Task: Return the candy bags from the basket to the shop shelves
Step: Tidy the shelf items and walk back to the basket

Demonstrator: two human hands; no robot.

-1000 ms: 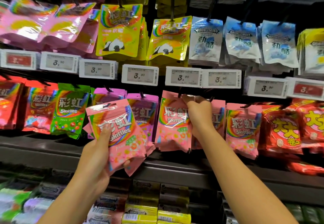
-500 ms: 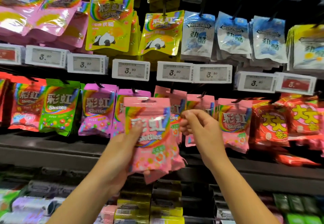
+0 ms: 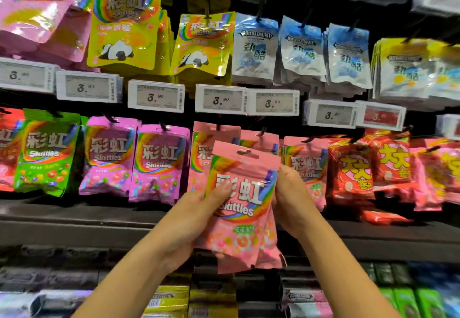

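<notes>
A dark shelf [image 3: 99, 220] runs beneath rows of hanging candy bags; a red packet [image 3: 384, 217] lies flat on it toward the right, below the red bags.

White price tags [image 3: 156, 96] reading 3.90 along rail; boxed packs [image 3: 166, 300] below.

A salmon-pink candy bag [image 3: 242, 208] printed with a rainbow stripe, white lettering and orange-and-green sweets is held before hanging bags of the same pink [image 3: 305, 168]. Along the same shelf rail, magenta bags [image 3: 159, 163] with rainbow bands and a green bag [image 3: 47, 153] dotted with coloured sweets are seen toward the left edge, and red bags [image 3: 353, 171] with yellow characters toward the right. On the rail above, yellow bags [image 3: 124, 29] bearing a black-and-white panda and pale blue-and-white bags [image 3: 256, 46] are displayed over white price tags [image 3: 156, 96].
</notes>
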